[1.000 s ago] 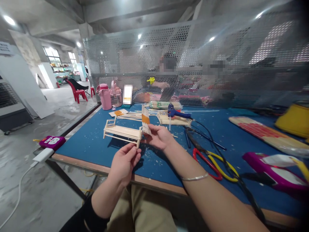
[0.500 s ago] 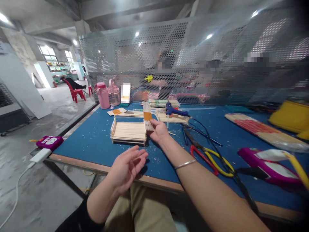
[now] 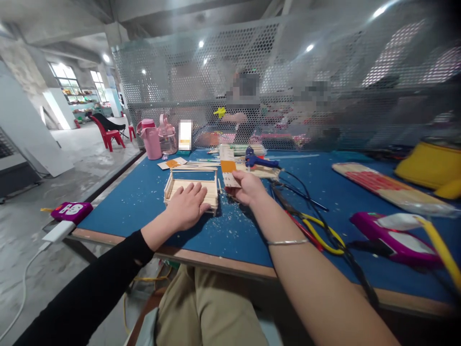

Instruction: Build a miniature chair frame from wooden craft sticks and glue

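Note:
A small bed-like frame built of pale wooden sticks (image 3: 174,184) stands on the blue table mat. My left hand (image 3: 189,204) lies over its front and middle, palm down with fingers stretched out, hiding part of the slats. Just right of the frame, my right hand (image 3: 248,186) pinches a printed card strip (image 3: 228,166) between thumb and fingers. The strip is white with an orange band and some digits, and it stands upright beside the frame's right end.
A blue glue gun (image 3: 261,159) rests behind my right hand. Yellow-handled scissors (image 3: 326,235), a purple power strip (image 3: 392,240) and a bag of sticks (image 3: 389,190) lie at the right. A pink flask (image 3: 151,140) stands back left, before a perforated metal screen (image 3: 173,72).
My left hand has moved forward from the table's front edge onto the stick frame and turned palm down. The right hand, still holding the card strip, has shifted slightly right, away from the frame.

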`<state>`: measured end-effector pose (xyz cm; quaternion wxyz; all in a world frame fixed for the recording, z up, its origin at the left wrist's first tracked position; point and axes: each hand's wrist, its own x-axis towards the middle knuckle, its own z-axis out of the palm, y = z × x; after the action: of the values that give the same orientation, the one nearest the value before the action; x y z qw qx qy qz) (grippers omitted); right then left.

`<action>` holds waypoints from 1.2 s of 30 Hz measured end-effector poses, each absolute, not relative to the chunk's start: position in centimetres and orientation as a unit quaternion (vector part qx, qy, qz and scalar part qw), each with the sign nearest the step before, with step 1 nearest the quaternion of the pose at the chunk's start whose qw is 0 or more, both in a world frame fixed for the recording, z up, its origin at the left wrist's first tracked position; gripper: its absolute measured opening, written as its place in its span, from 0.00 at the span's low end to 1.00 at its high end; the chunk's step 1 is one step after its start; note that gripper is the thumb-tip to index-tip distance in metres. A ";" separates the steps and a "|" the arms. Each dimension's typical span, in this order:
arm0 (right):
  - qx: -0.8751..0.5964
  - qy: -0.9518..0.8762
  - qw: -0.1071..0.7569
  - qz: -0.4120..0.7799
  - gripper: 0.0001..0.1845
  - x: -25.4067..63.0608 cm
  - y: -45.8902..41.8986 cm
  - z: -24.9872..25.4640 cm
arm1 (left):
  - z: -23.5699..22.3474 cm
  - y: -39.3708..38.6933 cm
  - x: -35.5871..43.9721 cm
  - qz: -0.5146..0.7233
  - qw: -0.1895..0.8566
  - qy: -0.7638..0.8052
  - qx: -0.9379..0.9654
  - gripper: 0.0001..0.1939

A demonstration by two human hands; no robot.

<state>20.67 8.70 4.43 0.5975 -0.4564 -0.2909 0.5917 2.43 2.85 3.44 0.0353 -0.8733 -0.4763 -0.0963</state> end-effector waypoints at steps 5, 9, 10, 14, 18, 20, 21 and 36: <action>-0.464 -0.287 0.603 0.583 0.07 20.5 8.2 4.3 | 3.1 2.7 2.3 -0.085 0.050 -0.471 -0.877 0.25; -0.459 -0.276 0.635 0.557 0.06 21.3 8.3 4.4 | 3.2 2.9 2.1 -0.086 0.048 -0.474 -0.875 0.26; -0.456 -0.272 0.646 0.549 0.06 21.5 8.4 4.5 | 3.5 2.9 2.1 -0.086 0.041 -0.471 -0.877 0.26; -0.460 -0.264 0.653 0.541 0.06 21.7 8.8 4.5 | 5.1 3.7 2.2 -0.083 -0.025 -0.458 -0.885 0.24; -0.465 -0.269 0.641 0.548 0.07 21.3 9.0 4.2 | 5.6 4.8 3.4 -0.075 -0.021 -0.529 -0.845 0.27; -0.468 -0.267 0.640 0.547 0.07 21.3 9.0 4.0 | 5.2 5.3 4.0 -0.064 -0.041 -0.562 -0.824 0.30; -0.469 -0.265 0.641 0.546 0.07 21.3 9.0 4.0 | 5.0 5.4 4.2 -0.061 -0.053 -0.569 -0.818 0.31; -0.457 -0.244 0.627 0.582 0.05 21.5 8.9 3.9 | 4.7 5.6 4.5 -0.053 -0.059 -0.572 -0.816 0.31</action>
<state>21.49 8.85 3.88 0.6274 -0.4567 -0.2436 0.5818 4.46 5.61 4.72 -0.0585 -0.8163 -0.5722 -0.0534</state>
